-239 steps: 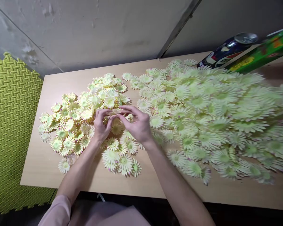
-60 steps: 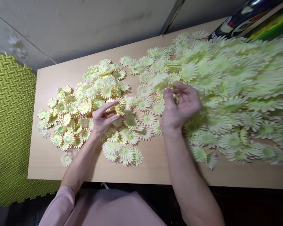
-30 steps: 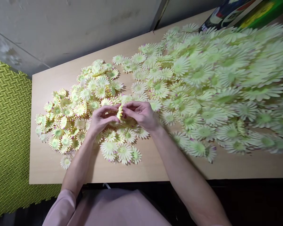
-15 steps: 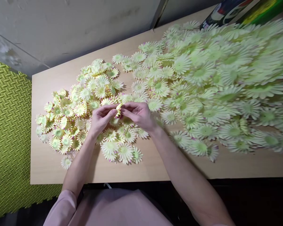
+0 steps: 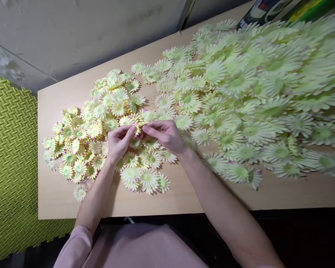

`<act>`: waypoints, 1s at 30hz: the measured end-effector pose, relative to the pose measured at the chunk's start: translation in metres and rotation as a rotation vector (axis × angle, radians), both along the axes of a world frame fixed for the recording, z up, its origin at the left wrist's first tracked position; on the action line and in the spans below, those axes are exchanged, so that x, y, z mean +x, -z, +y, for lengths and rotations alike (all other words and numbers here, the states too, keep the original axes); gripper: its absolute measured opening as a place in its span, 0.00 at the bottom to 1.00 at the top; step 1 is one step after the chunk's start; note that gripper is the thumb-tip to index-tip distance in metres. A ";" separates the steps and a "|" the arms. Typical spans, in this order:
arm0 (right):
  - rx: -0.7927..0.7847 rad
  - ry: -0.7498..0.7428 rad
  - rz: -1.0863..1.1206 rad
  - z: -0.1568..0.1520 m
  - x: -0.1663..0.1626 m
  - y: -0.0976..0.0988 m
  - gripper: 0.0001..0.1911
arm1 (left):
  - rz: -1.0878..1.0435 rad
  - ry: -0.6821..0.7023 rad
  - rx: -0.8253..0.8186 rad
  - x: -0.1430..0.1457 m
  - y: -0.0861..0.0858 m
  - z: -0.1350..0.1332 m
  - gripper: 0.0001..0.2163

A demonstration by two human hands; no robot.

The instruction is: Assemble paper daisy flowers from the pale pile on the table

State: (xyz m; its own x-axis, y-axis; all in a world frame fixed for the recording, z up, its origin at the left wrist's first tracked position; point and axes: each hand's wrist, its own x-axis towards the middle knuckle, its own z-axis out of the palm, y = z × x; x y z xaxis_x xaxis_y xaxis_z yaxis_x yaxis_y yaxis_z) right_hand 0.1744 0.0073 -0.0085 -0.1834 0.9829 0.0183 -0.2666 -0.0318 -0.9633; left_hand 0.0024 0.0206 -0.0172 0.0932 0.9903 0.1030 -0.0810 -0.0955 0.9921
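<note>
Between my fingertips is a small yellow artificial flower head (image 5: 138,130), seen partly edge-on. My left hand (image 5: 120,141) pinches it from the left, thumb and fingers pressed together. From the right, my right hand (image 5: 164,134) pinches at its other side with thumb and forefinger. Both hands are just above a pile of pale yellow-green flower heads (image 5: 95,130) with purple-tipped petals. Some flower heads (image 5: 149,180) lie below and between my wrists. How the petals are gripped is too small to make out.
A larger spread of flower heads (image 5: 240,85) covers the right of the wooden table (image 5: 181,197). Dark and green printed bottles or packages (image 5: 265,13) stand at the back right. A grey wall (image 5: 86,33) runs behind, and a green woven-pattern mat (image 5: 11,160) is at the left.
The flower head between my fingers has tilted and shifted slightly left and down. My right fingertips have moved a little left; the view has shifted slightly.
</note>
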 end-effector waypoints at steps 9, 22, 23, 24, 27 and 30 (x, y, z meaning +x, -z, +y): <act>-0.010 0.024 -0.082 0.001 0.003 -0.001 0.08 | 0.071 0.016 0.046 -0.001 0.000 0.000 0.08; -0.050 0.044 -0.048 0.000 0.001 0.000 0.09 | 0.092 0.016 0.102 0.001 -0.002 -0.004 0.08; -0.050 0.047 -0.048 0.000 0.001 0.001 0.09 | 0.091 0.015 0.100 0.001 -0.003 -0.004 0.08; -0.052 0.049 -0.049 0.000 0.002 0.001 0.09 | 0.093 0.014 0.097 0.001 -0.004 -0.004 0.08; -0.049 0.056 -0.057 0.001 0.002 0.002 0.10 | 0.112 0.007 0.094 0.002 -0.006 -0.005 0.08; -0.034 0.044 -0.074 0.001 0.003 0.001 0.11 | 0.136 0.006 0.113 0.001 -0.006 -0.005 0.09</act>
State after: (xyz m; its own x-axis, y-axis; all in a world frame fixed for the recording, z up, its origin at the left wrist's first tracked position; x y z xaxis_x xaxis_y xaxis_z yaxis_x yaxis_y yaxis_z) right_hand 0.1771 0.0085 -0.0092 -0.1398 0.9898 -0.0275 -0.1971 -0.0551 -0.9788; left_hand 0.0037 0.0153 -0.0113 0.1196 0.9725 0.2001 0.0525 -0.2074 0.9768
